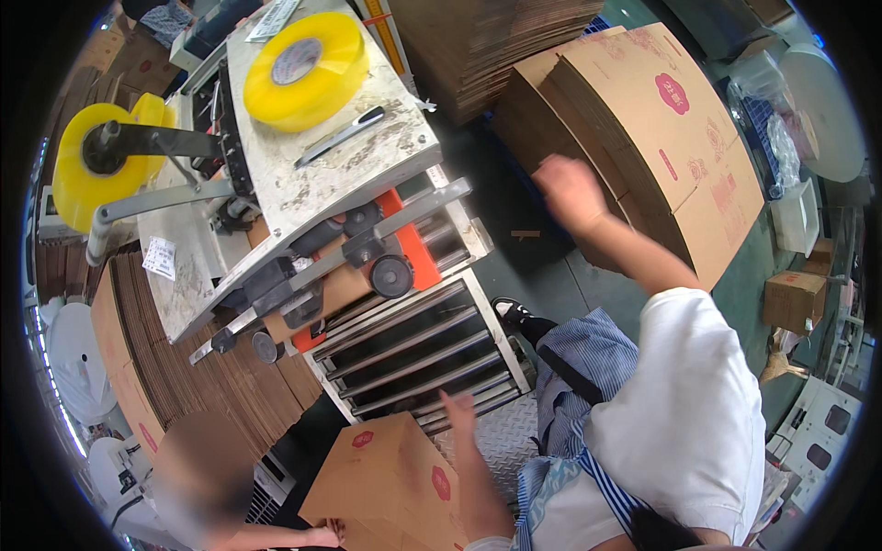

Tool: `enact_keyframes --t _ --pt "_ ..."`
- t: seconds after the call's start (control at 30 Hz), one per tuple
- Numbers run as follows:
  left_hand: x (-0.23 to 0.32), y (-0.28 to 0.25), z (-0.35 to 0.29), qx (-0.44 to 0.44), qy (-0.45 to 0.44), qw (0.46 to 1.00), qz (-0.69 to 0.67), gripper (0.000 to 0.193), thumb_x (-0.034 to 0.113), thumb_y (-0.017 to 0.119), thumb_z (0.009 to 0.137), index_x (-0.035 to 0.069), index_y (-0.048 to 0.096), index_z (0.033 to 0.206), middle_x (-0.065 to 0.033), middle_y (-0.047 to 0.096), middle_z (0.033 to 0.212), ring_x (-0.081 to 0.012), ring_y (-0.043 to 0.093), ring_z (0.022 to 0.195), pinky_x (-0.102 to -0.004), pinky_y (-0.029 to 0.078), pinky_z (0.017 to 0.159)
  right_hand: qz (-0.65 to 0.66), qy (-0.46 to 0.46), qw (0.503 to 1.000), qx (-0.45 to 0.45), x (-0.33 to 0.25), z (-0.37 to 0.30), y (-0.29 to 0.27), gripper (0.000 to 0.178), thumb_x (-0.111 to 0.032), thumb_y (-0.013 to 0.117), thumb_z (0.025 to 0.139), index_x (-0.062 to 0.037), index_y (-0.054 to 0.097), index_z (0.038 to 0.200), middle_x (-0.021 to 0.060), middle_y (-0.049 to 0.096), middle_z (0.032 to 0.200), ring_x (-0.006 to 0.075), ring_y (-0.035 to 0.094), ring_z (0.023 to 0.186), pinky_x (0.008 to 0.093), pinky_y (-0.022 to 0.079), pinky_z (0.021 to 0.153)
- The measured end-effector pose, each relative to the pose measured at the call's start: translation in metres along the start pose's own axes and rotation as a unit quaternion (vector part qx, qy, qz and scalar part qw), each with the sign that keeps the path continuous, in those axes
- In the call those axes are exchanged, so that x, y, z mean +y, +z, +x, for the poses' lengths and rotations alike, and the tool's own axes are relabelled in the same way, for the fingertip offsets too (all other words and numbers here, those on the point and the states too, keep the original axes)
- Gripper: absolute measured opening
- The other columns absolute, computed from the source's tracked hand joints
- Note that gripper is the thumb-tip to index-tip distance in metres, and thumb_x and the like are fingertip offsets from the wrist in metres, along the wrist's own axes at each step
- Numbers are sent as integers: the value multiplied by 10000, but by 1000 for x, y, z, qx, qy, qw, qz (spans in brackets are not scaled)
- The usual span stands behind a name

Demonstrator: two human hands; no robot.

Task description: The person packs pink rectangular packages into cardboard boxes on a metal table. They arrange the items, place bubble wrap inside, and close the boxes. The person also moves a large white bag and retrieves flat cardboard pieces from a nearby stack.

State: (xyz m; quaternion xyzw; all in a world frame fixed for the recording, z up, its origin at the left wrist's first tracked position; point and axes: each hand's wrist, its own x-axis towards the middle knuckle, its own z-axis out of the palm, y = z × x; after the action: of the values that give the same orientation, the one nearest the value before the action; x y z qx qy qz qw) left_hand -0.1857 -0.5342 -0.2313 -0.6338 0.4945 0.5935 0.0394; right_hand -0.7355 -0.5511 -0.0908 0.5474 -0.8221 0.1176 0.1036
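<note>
My left hand [458, 412] is over the metal rollers, beside the upper right edge of an opened-up brown carton [386, 468] with red marks. It appears empty, its fingers apart. Out to the right, my right hand [571, 195] is stretched toward a stack of flattened cartons [657, 138]. Motion softens its outline; the fingers look loosely parted with nothing between them, and I cannot tell whether they touch the stack. At the lower left, another person's hand [324, 535] rests on the near side of the carton.
A carton-sealing machine [358, 165] carries a yellow tape roll [340, 83] and a cutter knife [340, 136] on top. The roller conveyor [423, 344] runs out of it. More flattened cartons [211, 367] are stacked at left. A small carton [794, 300] sits far right.
</note>
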Motion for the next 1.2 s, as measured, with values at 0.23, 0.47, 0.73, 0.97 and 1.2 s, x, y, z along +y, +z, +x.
enact_keyframes --t 0.23,0.47,0.73,0.97,1.2 --pt "-144 61 -107 -146 -238 958 64 786 232 678 823 -22 241 1424 -117 663 808 -200 652 666 -319 490 512 -178 389 892 -143 212 -119 -13 885 -297 755 750 -56 247 1434 191 335 1452 365 442 1237 464 381 1023" --pt "-80 60 -72 8 -65 993 -101 599 172 613 891 67 326 1406 -96 653 995 -165 645 827 -277 490 603 -121 336 923 -140 192 -156 4 536 45 608 721 -87 463 1220 136 435 1372 310 443 1245 401 409 1012" --pt "-22 85 -105 9 81 972 -223 535 237 613 915 87 383 1374 -53 633 1080 -137 612 945 -281 472 749 -96 328 907 -245 147 -205 -44 533 -1 647 733 -114 460 1219 124 494 1242 289 490 1185 414 451 975" --pt "-230 126 -207 5 -98 983 -156 373 193 595 889 44 502 1219 -105 625 882 -190 628 833 -311 504 703 -100 339 890 -289 155 -260 -116 548 -215 761 725 -140 464 1179 98 515 1197 290 503 1150 442 449 931" --pt "-365 123 -272 -107 -100 975 166 239 242 597 829 65 588 989 -110 608 709 -205 619 679 -373 492 605 -52 296 930 -213 150 -273 -115 646 -268 803 678 -200 468 1226 113 505 1182 318 479 1152 458 423 925"
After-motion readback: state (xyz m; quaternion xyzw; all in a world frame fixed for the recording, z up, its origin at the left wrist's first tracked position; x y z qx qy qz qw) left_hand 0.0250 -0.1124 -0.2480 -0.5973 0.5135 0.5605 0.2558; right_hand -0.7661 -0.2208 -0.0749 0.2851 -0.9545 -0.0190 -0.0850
